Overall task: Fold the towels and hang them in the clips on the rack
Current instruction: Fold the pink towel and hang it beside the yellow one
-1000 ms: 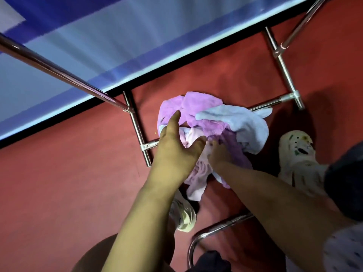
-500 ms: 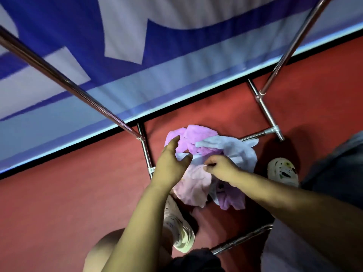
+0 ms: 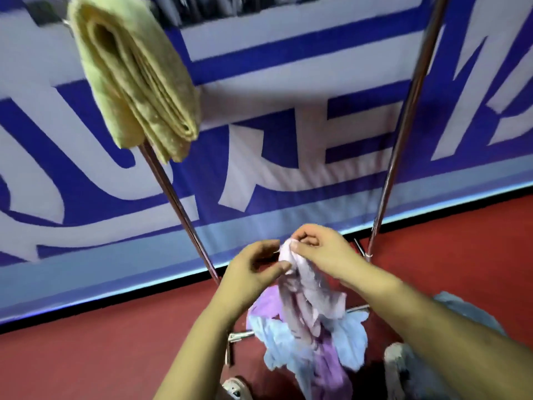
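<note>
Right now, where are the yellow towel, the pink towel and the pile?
yellow towel [image 3: 135, 79]: head view, middle of its folded layers.
pink towel [image 3: 305, 281]: head view, hanging part below the hands.
pile [image 3: 343, 339]: head view, pale blue cloth.

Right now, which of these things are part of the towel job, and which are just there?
Part of the job:
pale pink towel, pinched by right hand
left hand
heap of towels
folded yellow towel
rack

Just there:
blue and white banner
red floor
shoes
</note>
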